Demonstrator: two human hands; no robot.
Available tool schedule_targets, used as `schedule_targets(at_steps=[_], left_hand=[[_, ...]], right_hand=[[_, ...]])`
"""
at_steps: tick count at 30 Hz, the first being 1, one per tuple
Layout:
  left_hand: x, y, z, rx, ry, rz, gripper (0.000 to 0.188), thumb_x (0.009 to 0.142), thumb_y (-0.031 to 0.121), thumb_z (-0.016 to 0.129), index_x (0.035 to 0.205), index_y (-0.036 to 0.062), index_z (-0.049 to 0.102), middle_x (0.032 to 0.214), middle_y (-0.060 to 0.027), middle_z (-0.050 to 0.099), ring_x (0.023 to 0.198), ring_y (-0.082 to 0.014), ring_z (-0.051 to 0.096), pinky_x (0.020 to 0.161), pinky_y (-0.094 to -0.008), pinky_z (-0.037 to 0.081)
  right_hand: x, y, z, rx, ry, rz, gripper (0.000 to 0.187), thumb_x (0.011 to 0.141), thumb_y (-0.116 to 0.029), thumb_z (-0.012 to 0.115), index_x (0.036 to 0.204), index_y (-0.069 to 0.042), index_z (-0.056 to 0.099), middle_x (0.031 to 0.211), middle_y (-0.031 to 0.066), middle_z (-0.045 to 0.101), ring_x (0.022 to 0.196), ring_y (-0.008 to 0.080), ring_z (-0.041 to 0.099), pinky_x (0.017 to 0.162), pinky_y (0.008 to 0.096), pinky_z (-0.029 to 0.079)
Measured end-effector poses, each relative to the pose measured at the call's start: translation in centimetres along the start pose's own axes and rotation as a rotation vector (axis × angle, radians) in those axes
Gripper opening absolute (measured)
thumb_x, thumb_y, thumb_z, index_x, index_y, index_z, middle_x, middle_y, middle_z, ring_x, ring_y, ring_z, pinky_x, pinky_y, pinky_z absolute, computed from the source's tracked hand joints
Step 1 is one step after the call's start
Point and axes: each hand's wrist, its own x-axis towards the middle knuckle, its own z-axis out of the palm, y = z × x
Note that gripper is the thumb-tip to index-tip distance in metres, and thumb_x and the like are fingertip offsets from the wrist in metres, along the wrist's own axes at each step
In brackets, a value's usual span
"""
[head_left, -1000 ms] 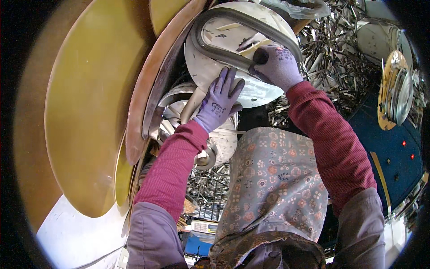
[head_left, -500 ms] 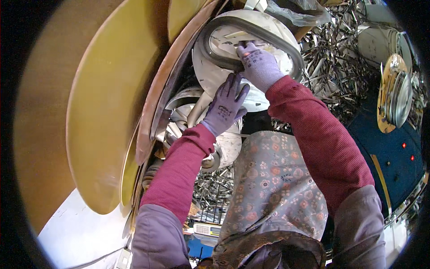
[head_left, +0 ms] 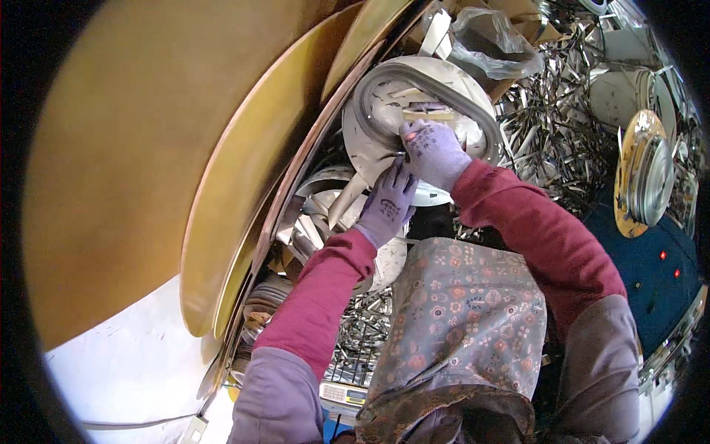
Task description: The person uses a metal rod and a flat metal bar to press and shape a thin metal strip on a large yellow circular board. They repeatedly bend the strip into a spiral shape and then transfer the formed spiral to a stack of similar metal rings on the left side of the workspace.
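Note:
A grey coil of thin strip, wound as a long oval loop, lies on a white round disc ahead of me. My right hand, in a pale purple glove, closes over the loop's near side with its fingers curled round the strip. Just below and left of it, my left hand, gloved alike, has its fingers stretched forward, their tips against the coil's near edge. Inside the loop lie a tan strip piece and small scraps. The right fingertips are partly hidden.
Large yellow-brown curved sheets stand close along my left. Shredded metal strips heap up beyond the disc's right side. A clear plastic bag sits at the back, and a yellow disc with silvery rings is at far right.
My right hand has come back from inside the loop to its near side. Both hands are closer together. The whole view has shifted, with the disc now lower and farther right.

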Motion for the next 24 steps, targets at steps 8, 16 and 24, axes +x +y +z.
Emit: schedule_targets(at_steps=[8,16,24], left_hand=[[-5.2,6.2,-3.8,-0.968,-0.086,-0.515,0.059,0.087,0.036,0.059,0.133,0.0038,0.041,0.128,-0.0205,0.048,0.114,-0.0379,0.050,0.093,-0.0458,0.043],[-1.1,13.9,-11.7,-2.945,-0.235,0.069,0.085,0.085,0.073,0.028,0.133,0.0054,0.044,0.128,-0.0172,0.050,0.117,-0.0324,0.049,0.102,-0.0492,0.035],[6.5,17.3,-26.7,-2.254,-0.191,0.169,0.028,0.095,0.025,0.048,0.112,0.0045,0.058,0.082,-0.0081,0.066,0.047,-0.0045,0.043,0.042,-0.0203,0.036]], right_hand=[[-5.7,-1.6,-18.9,0.920,-0.212,0.148,0.029,0.071,-0.024,0.068,0.082,0.003,0.063,0.061,0.0067,0.061,0.050,0.0118,0.054,0.050,0.0284,0.045],[-25.0,-7.7,-36.9,1.185,-0.115,0.359,0.058,0.054,-0.024,0.078,0.100,0.007,0.061,0.089,0.0066,0.065,0.079,0.0111,0.059,0.075,0.0256,0.047],[-43.1,-13.6,-44.1,1.218,0.649,0.669,0.046,0.067,-0.024,0.065,0.103,0.005,0.060,0.090,0.0051,0.064,0.079,0.0102,0.058,0.074,0.0245,0.046]])
